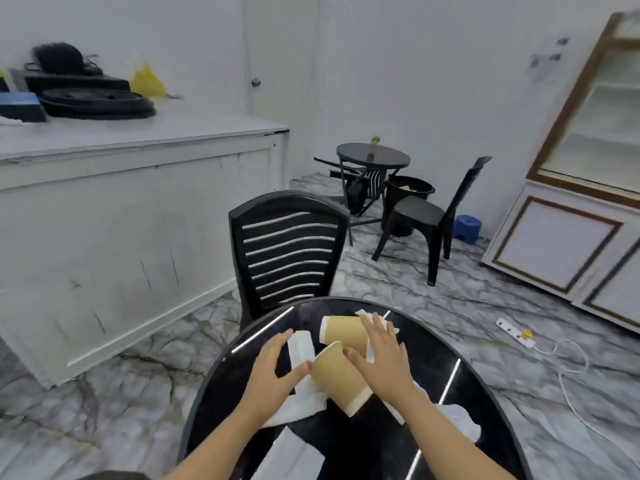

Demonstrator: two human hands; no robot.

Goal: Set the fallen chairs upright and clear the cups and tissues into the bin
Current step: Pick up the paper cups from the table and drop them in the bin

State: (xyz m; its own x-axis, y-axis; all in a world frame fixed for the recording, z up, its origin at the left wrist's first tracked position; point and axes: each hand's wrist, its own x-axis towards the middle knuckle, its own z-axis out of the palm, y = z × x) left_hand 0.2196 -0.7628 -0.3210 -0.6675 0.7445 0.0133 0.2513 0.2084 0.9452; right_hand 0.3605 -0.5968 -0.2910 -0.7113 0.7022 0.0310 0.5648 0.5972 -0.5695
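Two tipped paper cups lie among tissues (300, 348) mid-bench (450, 393). The near cup (341, 377) sits between both hands; left hand (273, 367) and right hand (381, 355) fingers spread apart, palms down, right touching the far cup (343, 330).

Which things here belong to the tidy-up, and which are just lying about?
Job: two cups, tissues, bin, fallen chair, left hand, right hand.
Lying about: blue stool, power strip, yellow bag.
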